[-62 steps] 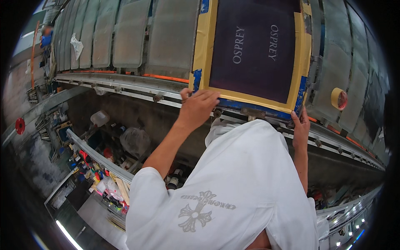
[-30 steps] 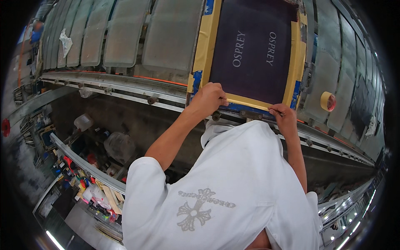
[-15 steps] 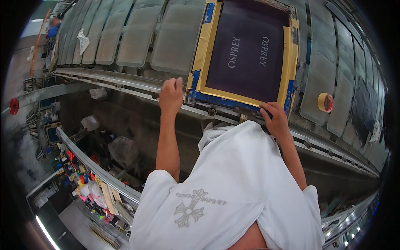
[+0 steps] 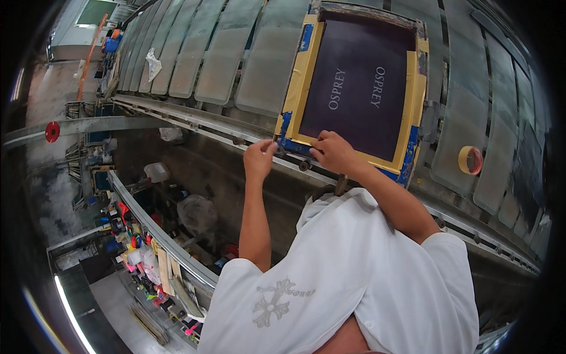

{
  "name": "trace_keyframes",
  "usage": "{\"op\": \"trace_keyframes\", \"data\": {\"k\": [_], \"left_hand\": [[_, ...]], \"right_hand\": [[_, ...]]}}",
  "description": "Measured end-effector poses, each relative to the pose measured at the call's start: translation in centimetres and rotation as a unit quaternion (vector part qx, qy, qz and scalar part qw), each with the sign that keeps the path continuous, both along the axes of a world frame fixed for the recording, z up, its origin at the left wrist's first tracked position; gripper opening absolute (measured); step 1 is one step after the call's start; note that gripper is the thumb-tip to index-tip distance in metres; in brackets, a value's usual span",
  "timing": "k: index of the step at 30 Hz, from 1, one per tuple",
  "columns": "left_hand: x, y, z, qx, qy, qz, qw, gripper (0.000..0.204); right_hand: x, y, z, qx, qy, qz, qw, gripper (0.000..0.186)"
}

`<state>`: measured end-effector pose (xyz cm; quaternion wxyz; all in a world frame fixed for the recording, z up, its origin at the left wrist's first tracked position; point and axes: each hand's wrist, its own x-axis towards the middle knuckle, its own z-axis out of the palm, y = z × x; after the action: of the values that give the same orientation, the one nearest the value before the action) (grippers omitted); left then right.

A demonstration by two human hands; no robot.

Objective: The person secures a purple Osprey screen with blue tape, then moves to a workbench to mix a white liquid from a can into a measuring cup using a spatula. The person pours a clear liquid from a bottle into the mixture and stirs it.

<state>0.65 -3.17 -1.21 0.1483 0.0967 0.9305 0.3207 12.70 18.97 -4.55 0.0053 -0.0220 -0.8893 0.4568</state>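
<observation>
A screen-printing frame lies in front of me, edged in yellow tape with blue patches. Its dark mesh carries two lines of pale lettering. Just off the frame's near left corner, my left hand is closed, thumb and fingertips pinched together. My right hand reaches across to the left part of the frame's near edge, its fingers curled at the taped border. What either pinch holds, if anything, is too small or hidden to make out.
Long grey printing boards run side by side, bordered by a metal rail. A yellow tape roll stands on a board at right. A white scrap lies far left. Below the rail are a plastic jug and a curved metal bar.
My right hand has moved left along the frame's near edge, from its right part toward the left corner. My left hand has come down slightly and stays closed. The whole view has shifted.
</observation>
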Motion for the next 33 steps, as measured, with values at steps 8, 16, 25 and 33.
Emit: {"op": "trace_keyframes", "data": {"k": [8,16,25,33], "left_hand": [[1.0,-1.0,-2.5,0.066,-0.007,0.054,0.996,0.027],[-0.1,-1.7,-0.9,0.133,-0.159,0.069,0.976,0.025],[-2.3,-1.8,-1.8,0.16,-0.183,0.067,0.968,0.021],[-3.1,-1.1,-1.1,0.08,-0.139,-0.011,0.987,0.02]], "right_hand": [[-4.3,-3.0,1.3,0.052,-0.06,0.032,0.996,0.033],[-1.4,2.9,3.3,-0.267,-0.128,-0.078,0.952,0.023],[15.6,13.0,6.3,-0.223,-0.237,-0.354,0.877,0.028],[28.6,14.8,3.0,0.148,-0.31,-0.391,0.854,0.024]]}}
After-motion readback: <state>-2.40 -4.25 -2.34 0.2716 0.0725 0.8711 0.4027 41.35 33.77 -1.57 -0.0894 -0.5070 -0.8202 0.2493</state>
